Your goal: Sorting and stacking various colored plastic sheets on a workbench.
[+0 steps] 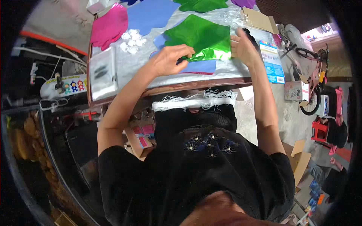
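A shiny green foil sheet (203, 35) lies on the table in front of me, over blue sheets. My left hand (171, 60) is at its near left corner, fingers curled and thumb bent toward them, apparently gripping the edge. On the sheet's right side is my right hand (244, 47), fingers stretched out and touching or very close to the edge. Light glints off the near part of the foil. Beneath it, a blue sheet (198, 67) sticks out toward me with a thin dark pink edge under it.
Left on the table are pink foil (109, 26), white tangled pieces (132, 41) and a clear bag (102, 71). A blue printed package (272, 62) and cardboard (260, 19) lie right. White strings (194, 103) rest across my lap. A pink bicycle (313, 71) stands beyond.
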`<state>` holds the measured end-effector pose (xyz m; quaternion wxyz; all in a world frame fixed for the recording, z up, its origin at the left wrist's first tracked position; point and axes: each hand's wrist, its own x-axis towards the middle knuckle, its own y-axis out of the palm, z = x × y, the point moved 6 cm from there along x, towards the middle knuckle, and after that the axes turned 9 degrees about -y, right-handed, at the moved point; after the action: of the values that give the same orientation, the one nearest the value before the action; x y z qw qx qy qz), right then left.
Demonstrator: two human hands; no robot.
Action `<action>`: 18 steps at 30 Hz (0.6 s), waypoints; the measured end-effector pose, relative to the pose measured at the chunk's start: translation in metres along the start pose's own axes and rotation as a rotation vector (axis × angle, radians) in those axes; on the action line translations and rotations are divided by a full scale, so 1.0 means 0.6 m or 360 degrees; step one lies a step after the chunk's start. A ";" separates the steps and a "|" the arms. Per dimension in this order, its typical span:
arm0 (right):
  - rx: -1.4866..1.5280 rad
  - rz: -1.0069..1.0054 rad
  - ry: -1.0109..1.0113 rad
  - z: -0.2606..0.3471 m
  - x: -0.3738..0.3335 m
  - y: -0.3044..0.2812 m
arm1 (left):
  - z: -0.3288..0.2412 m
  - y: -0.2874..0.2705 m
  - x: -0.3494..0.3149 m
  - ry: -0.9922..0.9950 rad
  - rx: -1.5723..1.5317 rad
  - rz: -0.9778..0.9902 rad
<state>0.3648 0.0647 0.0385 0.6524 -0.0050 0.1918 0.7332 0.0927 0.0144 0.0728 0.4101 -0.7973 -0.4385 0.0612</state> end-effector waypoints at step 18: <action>-0.0722 0.0032 0.0004 -0.062 -0.045 0.039 | 0.100 -0.072 -0.137 -0.0616 0.0268 -0.0556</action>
<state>0.3375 0.0265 0.0172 0.6271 -0.1507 0.0228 0.7639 -0.0126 0.0008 0.0424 0.3878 -0.6461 -0.6331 0.1771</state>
